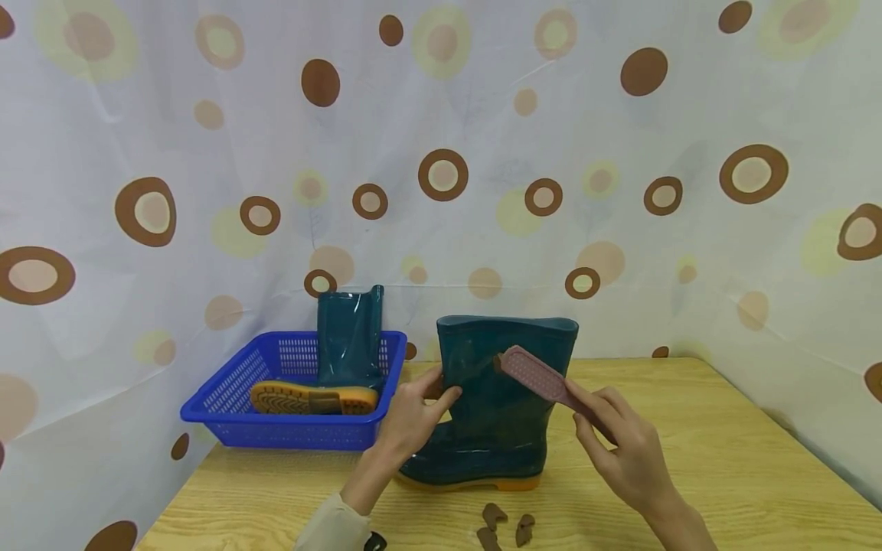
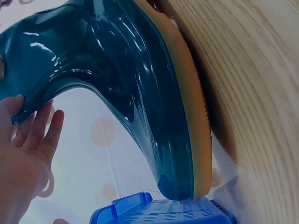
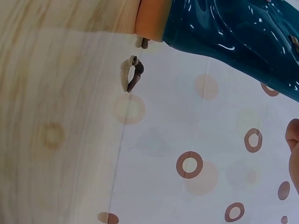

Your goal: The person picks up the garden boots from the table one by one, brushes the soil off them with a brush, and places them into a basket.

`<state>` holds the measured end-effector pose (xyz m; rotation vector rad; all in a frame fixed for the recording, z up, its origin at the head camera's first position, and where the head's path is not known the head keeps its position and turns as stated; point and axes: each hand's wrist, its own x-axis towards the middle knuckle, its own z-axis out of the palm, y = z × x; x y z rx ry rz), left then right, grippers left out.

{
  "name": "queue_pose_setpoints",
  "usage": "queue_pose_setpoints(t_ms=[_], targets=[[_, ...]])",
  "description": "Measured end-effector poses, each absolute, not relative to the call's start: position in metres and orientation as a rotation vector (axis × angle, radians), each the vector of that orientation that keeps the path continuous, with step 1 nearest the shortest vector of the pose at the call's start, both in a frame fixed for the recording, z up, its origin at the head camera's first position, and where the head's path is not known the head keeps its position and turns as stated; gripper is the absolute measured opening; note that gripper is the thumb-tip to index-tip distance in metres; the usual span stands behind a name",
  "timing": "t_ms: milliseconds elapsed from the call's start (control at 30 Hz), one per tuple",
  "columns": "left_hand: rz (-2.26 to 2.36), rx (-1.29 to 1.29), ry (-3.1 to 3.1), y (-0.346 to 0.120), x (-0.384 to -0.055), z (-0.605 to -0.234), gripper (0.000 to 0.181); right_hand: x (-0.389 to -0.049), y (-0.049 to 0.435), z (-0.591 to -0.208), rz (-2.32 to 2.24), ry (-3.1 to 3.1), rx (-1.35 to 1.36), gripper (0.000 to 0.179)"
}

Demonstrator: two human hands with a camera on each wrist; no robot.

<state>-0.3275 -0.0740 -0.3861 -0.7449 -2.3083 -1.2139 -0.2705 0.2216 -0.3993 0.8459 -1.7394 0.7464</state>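
A dark green rubber boot (image 1: 506, 413) with an orange sole stands upright on the table, toe to the left. My left hand (image 1: 413, 413) grips the front of its shaft, thumb on the near side and fingers behind. In the left wrist view, the left hand (image 2: 28, 149) holds the shaft above the instep. My right hand (image 1: 623, 448) holds a pink brush (image 1: 534, 373) by its handle. The brush head overlaps the shaft, beside a small brown lump (image 1: 498, 362). Only a bit of the right hand (image 3: 294, 149) shows in the right wrist view.
Several brown, clay-like pieces (image 1: 493, 514) lie on the wooden table (image 1: 661, 428) in front of the boot. At the left, a blue plastic basket (image 1: 296, 438) holds a second green boot (image 1: 347, 337). A dotted curtain (image 1: 482, 99) hangs behind the table.
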Motion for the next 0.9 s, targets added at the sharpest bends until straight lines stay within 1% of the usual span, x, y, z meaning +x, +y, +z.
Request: queue_pose_setpoints(t_ms=[67, 167, 233, 900], targets=[[-1.224, -0.751, -2.311, -0.0743, -0.3275, -0.3859, 0.041, -0.2697, 0.2216, -0.3988, 0.744, -1.765, 0.826, 0.036], [-1.230, -0.753, -2.317, -0.0746, -0.3275, -0.3857, 0.042, -0.2684, 0.2219, -0.3995, 0.748, -1.853, 0.786, 0.051], [-1.228, -0.748, -2.321, -0.0745, -0.3274, -0.3855, 0.043, -0.2677, 0.2220, -0.4003, 0.751, -1.911, 0.764, 0.055], [-1.197, -0.738, -2.309, -0.0743, -0.3274, -0.3867, 0.040, -0.2676, 0.2239, -0.4032, 0.800, -1.973, 0.749, 0.052]])
